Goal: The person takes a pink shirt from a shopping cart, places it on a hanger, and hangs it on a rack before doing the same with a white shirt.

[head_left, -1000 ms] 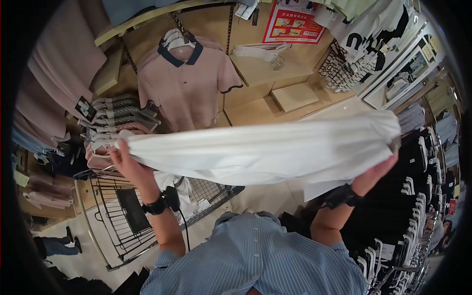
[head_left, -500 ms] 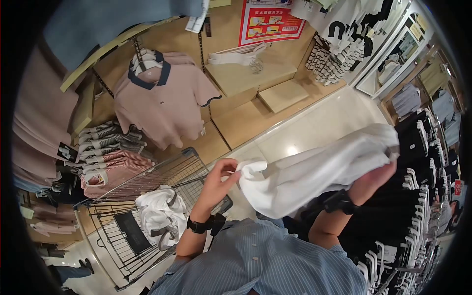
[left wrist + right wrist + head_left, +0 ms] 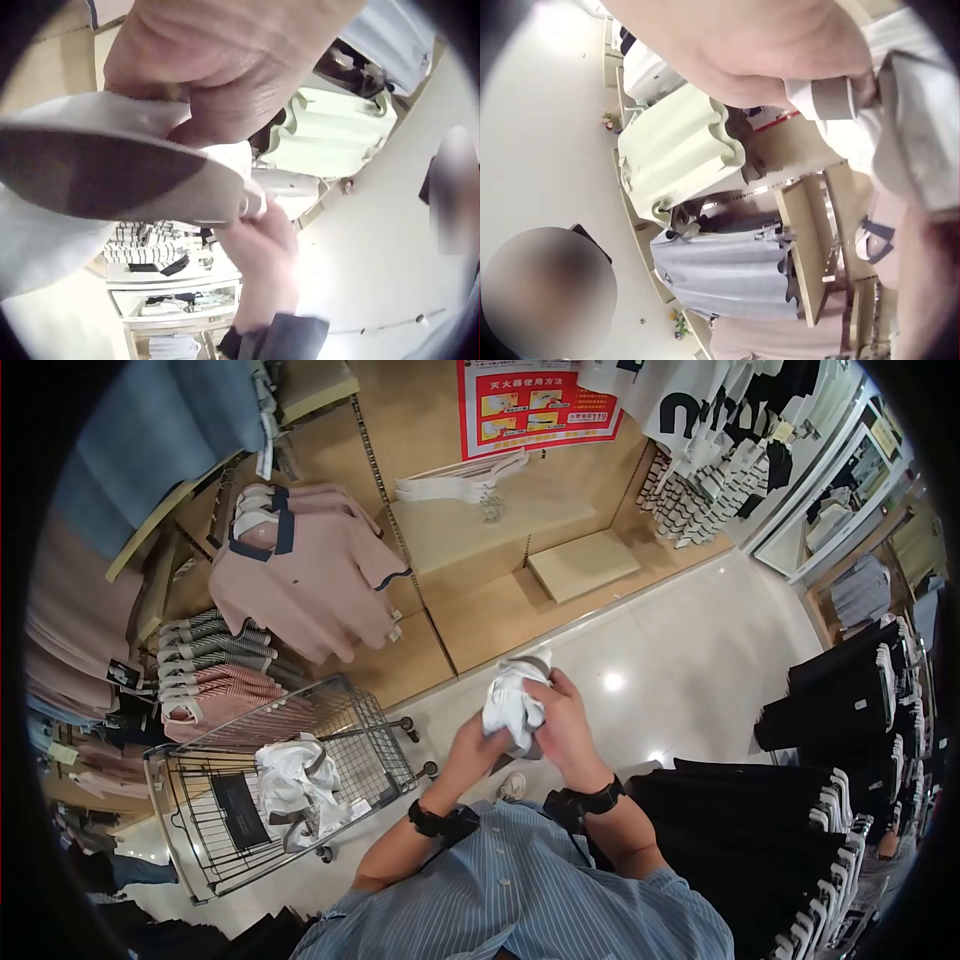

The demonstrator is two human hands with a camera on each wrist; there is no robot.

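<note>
Both hands hold a white garment (image 3: 512,700) with grey trim, bunched into a small bundle in front of the body. My left hand (image 3: 474,752) grips its lower left side. From the right, my right hand (image 3: 565,722) holds it with the fingers curled over its edge. A grey band (image 3: 112,174) of the garment spans the left wrist view, below the left hand (image 3: 217,67); the right hand (image 3: 266,238) is beyond it. In the right wrist view, a folded grey-and-white strip (image 3: 832,99) sticks out beside the right hand (image 3: 780,52).
A wire shopping cart (image 3: 375,745) stands at the left with another white and grey garment (image 3: 300,785) in it. Pink polo shirts (image 3: 310,580) and striped shirts hang behind it. Black garments (image 3: 740,830) hang on a rack at the right. White hangers (image 3: 450,485) lie on a shelf ahead.
The white garment, stretched wide between the hands a second ago, is now gathered into a bundle. The hands have come together at the middle, and the view has turned somewhat.
</note>
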